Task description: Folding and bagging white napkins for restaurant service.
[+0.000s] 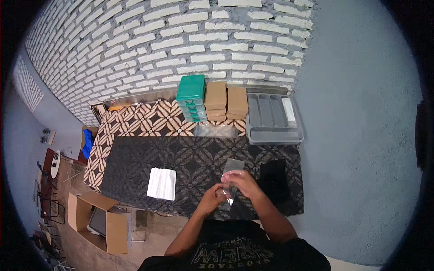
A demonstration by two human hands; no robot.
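A clear plastic bag point(234, 164) is held over the dark mat, stretching from beyond my fingers back toward my body. My left hand point(213, 199) pinches its nearer part between thumb and fingers. Just beyond and to the right, my right hand point(241, 183) grips the bag with bent fingers. Light glints off the plastic below the hands. Whether anything is inside the bag, I cannot tell. A folded white cloth or paper point(161, 184) lies on the mat to the left. Right of my hands rests a black cloth-like item point(274, 179).
A dark see-through mat point(135, 162) covers the patterned tablecloth point(149, 118). Along the back stand a green-lidded stack of clear boxes point(191, 91), brown cardboard boxes point(216, 96) and a grey cutlery tray point(275, 134). An open carton point(115, 230) sits below the table's left front.
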